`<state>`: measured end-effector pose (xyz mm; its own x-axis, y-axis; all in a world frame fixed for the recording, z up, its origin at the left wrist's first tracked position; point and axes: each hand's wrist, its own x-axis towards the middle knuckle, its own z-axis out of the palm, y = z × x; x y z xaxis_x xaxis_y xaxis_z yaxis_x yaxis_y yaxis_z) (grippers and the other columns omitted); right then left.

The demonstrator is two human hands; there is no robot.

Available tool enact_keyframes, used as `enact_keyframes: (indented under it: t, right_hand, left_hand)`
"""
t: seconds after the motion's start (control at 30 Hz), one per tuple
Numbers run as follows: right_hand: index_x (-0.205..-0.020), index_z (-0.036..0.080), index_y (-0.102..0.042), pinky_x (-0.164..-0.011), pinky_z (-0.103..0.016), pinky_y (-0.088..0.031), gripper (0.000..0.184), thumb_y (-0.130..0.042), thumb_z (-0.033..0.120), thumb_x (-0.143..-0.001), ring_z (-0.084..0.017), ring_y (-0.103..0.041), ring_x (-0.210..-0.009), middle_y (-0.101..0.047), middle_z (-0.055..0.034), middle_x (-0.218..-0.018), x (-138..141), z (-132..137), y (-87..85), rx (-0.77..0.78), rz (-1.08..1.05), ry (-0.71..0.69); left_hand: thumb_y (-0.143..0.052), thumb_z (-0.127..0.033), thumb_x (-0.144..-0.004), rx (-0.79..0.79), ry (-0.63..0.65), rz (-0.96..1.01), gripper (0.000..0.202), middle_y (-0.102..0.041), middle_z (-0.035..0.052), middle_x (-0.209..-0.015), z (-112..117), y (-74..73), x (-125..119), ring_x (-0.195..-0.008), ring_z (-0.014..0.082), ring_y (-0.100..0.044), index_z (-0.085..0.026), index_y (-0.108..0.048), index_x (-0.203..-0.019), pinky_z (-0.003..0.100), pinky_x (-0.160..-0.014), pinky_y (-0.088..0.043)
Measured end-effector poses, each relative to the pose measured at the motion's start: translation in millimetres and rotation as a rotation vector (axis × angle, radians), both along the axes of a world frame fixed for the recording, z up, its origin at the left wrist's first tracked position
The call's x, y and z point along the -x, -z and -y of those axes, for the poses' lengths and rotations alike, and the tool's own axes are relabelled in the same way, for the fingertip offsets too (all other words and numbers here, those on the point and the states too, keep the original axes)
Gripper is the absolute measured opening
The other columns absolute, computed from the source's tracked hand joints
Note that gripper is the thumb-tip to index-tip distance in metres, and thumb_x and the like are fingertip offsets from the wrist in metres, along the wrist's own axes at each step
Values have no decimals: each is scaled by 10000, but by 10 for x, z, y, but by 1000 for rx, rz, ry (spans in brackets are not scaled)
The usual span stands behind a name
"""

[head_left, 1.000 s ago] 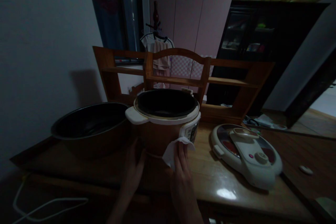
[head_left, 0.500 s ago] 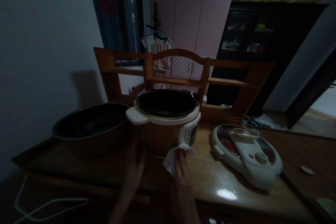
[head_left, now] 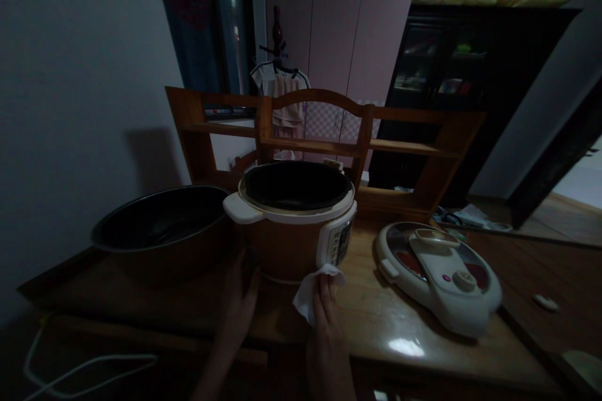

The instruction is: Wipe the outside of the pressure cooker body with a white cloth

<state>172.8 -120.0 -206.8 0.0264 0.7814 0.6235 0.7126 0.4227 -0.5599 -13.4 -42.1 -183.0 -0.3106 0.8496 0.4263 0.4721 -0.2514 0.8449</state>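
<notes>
Two bare hands work low at the front of one tan, round electric cooker with a cream rim (head_left: 282, 247), which stands upright on a single varnished wooden desk (head_left: 376, 319). The right hand (head_left: 328, 332) has its fingers nearly straight and drawn together, holding one thin white wipe (head_left: 306, 299) at the cooker's lower front, just beneath its one pale control panel (head_left: 335, 244). The left hand (head_left: 237, 301) is half spread, thumb parted from the fingers, near the cooker's lower left; the dimness hides whether it touches the cooker.

One cream handle (head_left: 242, 208) juts from the rim at the left, and the cooker's top is uncovered, its inside black. One wide, dark, round pot (head_left: 174, 258) sits just left of the cooker. To the right, apart from it, lies one round cream lid with reddish-brown windows (head_left: 439, 279), bearing one pink button (head_left: 446, 278) and one round knob (head_left: 465, 280).

One white cord (head_left: 113, 358) loops at the lower left. Behind the cooker rises one brown wooden shelf rack (head_left: 313, 145) in three sections; farther back are one pink wardrobe (head_left: 333, 44) and one black glass-fronted cabinet (head_left: 508, 56).
</notes>
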Motion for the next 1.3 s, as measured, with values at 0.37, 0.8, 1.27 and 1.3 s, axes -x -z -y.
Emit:
enact_keyframes:
  t: [0.37,0.8,1.27,1.3]
  right_hand:
    - [-1558,259,-232,-1187,-485,-296,851,-280,-96,-786,-223,-204,-1489,-219,-28,-1623,-103,32,20,-56,-140,-1]
    - [-1564,239,-227,-1233,-523,-184,763,-237,-38,-853,-234,-77,-1517,-115,12,-1649,-77,-76,-1056,-146,-179,47]
    - [-1575,168,-172,-1237,-511,-181,874,-256,-84,-743,-231,-88,-1518,-108,-37,-1653,24,-223,-994,-141,-114,-19]
    - [-1576,166,-166,-1237,-513,-179,875,-254,-86,-743,-233,-87,-1518,-103,-40,-1654,31,-221,-991,-146,-110,-30]
  left_hand:
    - [-496,-476,-938,13,-8,3,568,-456,88,-1513,-6,-4,6,-1414,257,-410,-271,-406,-1460,490,-1200,-303]
    - [-487,-455,-945,-28,11,5,567,-438,95,-1522,-7,27,20,-1426,261,-389,-272,-394,-1473,501,-1210,-277]
    - [-498,-455,-936,2,10,40,567,-439,102,-1521,-9,-9,1,-1422,273,-397,-264,-407,-1462,517,-1194,-306]
    - [-496,-454,-938,1,13,34,564,-441,103,-1519,-8,-11,1,-1419,272,-401,-264,-408,-1461,517,-1193,-308]
